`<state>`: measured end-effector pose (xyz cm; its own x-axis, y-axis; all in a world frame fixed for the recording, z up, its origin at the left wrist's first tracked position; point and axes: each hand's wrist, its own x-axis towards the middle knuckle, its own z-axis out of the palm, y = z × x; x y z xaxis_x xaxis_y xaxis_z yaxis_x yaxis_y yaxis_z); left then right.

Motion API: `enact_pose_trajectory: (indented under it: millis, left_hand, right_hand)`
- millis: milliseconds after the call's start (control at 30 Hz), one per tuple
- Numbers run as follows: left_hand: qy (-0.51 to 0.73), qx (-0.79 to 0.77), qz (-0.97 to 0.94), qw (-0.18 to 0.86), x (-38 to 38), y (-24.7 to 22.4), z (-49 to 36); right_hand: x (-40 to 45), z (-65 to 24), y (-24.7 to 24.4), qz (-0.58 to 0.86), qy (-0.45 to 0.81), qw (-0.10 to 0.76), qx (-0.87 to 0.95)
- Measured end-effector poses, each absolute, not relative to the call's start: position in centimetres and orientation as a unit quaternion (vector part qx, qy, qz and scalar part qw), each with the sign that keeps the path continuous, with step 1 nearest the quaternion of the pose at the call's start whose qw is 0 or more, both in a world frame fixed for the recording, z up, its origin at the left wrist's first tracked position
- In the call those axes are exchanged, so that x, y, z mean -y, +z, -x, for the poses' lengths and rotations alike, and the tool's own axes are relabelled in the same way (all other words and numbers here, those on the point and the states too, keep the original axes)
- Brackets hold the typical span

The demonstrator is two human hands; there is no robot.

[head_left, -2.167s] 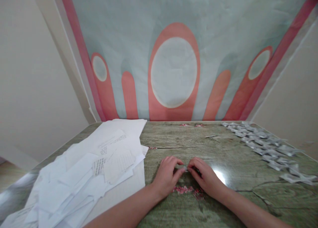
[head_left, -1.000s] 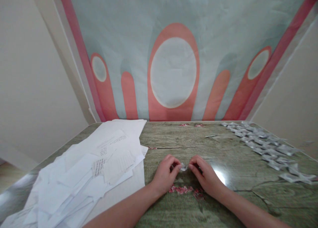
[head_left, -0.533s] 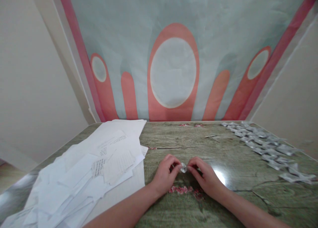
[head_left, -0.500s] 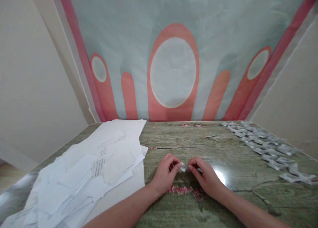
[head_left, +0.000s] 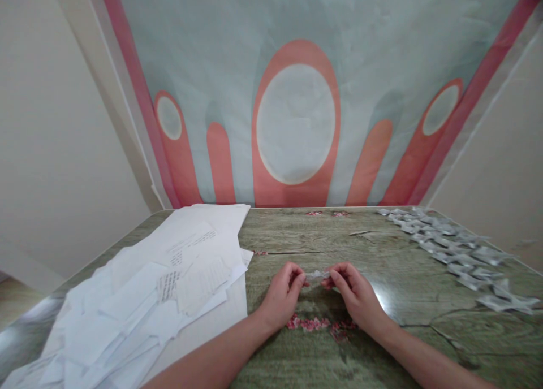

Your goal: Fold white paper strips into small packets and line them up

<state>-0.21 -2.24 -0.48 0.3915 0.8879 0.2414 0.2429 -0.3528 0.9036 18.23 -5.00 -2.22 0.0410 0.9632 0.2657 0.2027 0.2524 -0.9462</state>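
A small piece of twisted whitish paper stretches between my hands, just above the wood-patterned table. My left hand pinches its left end between thumb and fingers. At its right end, my right hand is closed in a similar pinch. The fingertips cover both ends of the piece. Several twisted paper pieces lie in rows at the table's right side.
Loose white sheets and torn papers, some printed, are heaped on the left of the table. Behind the far edge stands a grey-green panel with coral shapes. Pale walls flank both sides.
My hands have moved slightly apart, my right hand shifting right. The paper between them now looks longer and straighter.
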Motion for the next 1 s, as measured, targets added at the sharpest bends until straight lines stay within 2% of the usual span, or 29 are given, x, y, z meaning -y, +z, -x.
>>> enact_pose_trajectory:
  millis: [533, 1000]
  left_hand:
    - [0.365, -0.407, -0.759, 0.354, 2.57, -0.14, 0.31]
    - [0.408, -0.411, -0.746, 0.328, 2.45, -0.13, 0.39]
  right_hand:
    - [5.48, -18.05, -2.18, 0.5, 0.318, 0.484, 0.644]
    - [5.4, -18.02, -1.57, 0.49, 0.306, 0.483, 0.659]
